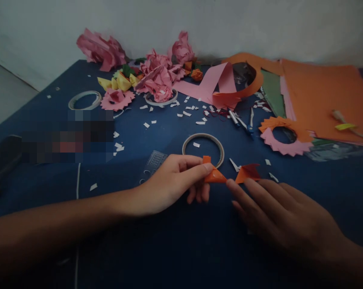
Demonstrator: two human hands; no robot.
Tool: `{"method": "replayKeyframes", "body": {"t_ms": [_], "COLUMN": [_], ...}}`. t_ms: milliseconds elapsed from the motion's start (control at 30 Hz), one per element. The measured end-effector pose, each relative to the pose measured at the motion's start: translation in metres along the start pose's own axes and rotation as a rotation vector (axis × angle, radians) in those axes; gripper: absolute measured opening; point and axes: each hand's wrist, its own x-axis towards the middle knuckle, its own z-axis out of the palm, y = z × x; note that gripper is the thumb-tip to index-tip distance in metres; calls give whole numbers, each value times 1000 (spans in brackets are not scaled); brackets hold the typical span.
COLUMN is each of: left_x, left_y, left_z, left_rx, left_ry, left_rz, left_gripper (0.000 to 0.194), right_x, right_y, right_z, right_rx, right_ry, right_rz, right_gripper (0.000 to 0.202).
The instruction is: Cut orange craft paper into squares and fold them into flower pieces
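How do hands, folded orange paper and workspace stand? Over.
Left hand pinching folded orange paper; right hand open near its tip. Second folded orange paper beside right hand, contact unclear. Round beige tape roll beyond left hand.

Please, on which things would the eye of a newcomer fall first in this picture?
Probably on the crumpled pink paper heaped at the back of the blue table, and the large orange sheet at the back right. Nearer, in the middle, the left hand holds a small folded orange paper, with the right hand close beside it.
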Motion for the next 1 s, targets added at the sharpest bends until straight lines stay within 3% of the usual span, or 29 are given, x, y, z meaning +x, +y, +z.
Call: {"method": "replayKeyframes", "body": {"t_ms": [133, 300, 633, 833, 1000], "left_x": [0, -1, -3, -4, -3], "left_y": [-1, 0, 1, 0, 0], "left_z": [0, -1, 2, 2, 2], "left_rx": [21, 40, 105, 100, 117], "left_ry": [1, -13, -7, -11, -13], "left_rz": [3, 22, -1, 10, 8], "left_gripper": [32, 32, 32, 30, 30], "right_x": [4, 8, 6, 7, 6], "right_y": [-1, -1, -2, -5, -5], "right_z": [-1, -2, -1, 1, 2], "right_rx": [11, 41, 61, 168, 188], "right_ry": [105, 111, 159, 233, 259], "right_rz": [27, 42, 97, 160, 98], "right_gripper": [41, 27, 38, 20, 27]}}
